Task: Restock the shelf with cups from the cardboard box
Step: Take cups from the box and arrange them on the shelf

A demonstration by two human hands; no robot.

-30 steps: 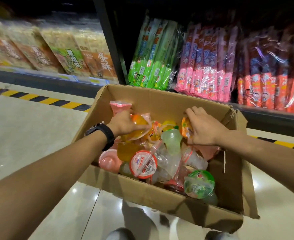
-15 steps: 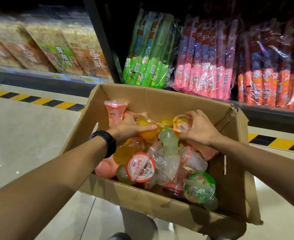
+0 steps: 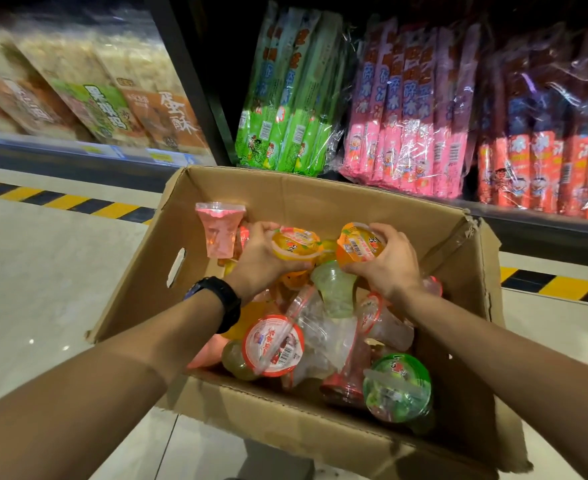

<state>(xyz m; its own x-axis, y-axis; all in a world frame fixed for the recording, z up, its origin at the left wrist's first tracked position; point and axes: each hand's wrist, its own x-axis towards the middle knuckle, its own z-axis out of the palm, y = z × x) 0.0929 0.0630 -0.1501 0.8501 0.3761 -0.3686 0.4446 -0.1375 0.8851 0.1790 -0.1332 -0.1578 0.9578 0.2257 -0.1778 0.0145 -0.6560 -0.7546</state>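
1. cups: yellow cup (image 3: pixel 296 244) & orange cup (image 3: pixel 359 243) both held just above pile inside cardboard box (image 3: pixel 320 199).
2. left hand (image 3: pixel 261 259) fingers curled round yellow cup.
3. right hand (image 3: pixel 389 261) grips orange cup.
4. shelf (image 3: pixel 545 225) w/ snack packs behind box.

We see bundles of green ice-pop tubes (image 3: pixel 285 109) standing upright, pink tubes (image 3: pixel 406 116) just beside them to the right, then red-orange tubes (image 3: pixel 534 140). Further left lean blurred bags of puffed snacks (image 3: pixel 88 88). Yellow-and-black striped tape (image 3: pixel 64 200) runs along the pale tiled floor (image 3: pixel 36 289), which shines with small reflections.
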